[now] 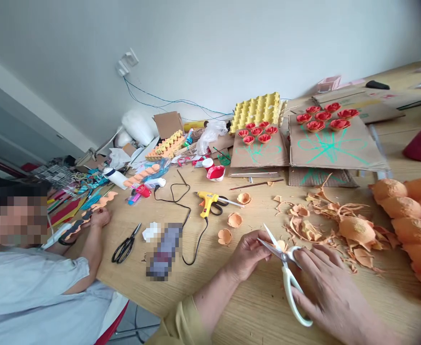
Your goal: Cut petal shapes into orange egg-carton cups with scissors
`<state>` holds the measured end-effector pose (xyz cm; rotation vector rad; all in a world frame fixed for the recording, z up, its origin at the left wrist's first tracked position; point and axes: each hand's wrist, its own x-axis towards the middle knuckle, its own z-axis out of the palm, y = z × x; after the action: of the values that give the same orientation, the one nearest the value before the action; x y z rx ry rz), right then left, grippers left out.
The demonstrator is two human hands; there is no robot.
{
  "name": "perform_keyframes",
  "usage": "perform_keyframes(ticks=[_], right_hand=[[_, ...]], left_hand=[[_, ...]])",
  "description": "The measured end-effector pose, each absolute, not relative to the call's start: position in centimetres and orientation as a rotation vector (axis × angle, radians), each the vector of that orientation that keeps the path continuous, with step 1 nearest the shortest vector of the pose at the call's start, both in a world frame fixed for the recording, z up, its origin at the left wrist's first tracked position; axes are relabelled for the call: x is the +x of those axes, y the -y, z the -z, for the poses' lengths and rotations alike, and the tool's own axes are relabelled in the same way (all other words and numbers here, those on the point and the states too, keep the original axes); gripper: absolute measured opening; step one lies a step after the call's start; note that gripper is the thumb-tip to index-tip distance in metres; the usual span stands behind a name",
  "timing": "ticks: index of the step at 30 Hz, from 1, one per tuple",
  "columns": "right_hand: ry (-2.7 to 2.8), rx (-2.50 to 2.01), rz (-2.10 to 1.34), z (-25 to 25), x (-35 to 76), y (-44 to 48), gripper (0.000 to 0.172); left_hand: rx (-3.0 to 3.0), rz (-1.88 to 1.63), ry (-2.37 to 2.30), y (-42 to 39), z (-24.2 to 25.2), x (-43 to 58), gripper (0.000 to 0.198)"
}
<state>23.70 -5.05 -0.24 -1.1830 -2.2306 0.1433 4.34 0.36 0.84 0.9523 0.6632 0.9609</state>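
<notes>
White-handled scissors (286, 268) are in my right hand (325, 278), their blades spread apart and pointing up and left. My left hand (248, 254) pinches a small orange egg-carton piece (281, 245) at the blades; fingers and scissors mostly hide it. Just beyond my left hand lie three orange carton cups: one flower-shaped cup (225, 236), a round cup (235, 220) and a farther cup (244, 198). Orange carton scraps (304, 227) are heaped past my right hand, with an uncut carton bump (356, 231) among them.
A yellow glue gun (207, 201) with a black cord and black-handled scissors (126, 245) lie on the table (203, 297). Red paper flowers (316, 125) stand on cardboard behind. An orange egg tray (417, 230) is at right. A co-worker (34, 287) sits at left.
</notes>
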Motion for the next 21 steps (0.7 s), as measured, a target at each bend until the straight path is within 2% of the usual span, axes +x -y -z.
perform_keyframes(ticks=[5, 12, 18, 21], right_hand=[[2.214, -1.210, -0.198, -0.3, 24.1, 4.9, 0.022], [2.146, -1.317, -0.315, -1.6, 24.6, 4.4, 0.024], [2.075, -1.398, -0.339, -2.2, 24.4, 4.3, 0.043], [2.115, -1.397, -0.302, -1.6, 24.6, 3.3, 0.054]], left_hand=[[0.914, -1.011, -0.710, -0.1, -1.9, 5.8, 0.036], [0.909, -1.047, -0.757, -1.4, -3.0, 7.4, 0.028], [0.918, -1.073, -0.843, -1.2, -3.1, 7.5, 0.020], [0.898, -1.080, -0.975, -2.1, -2.4, 7.0, 0.032]])
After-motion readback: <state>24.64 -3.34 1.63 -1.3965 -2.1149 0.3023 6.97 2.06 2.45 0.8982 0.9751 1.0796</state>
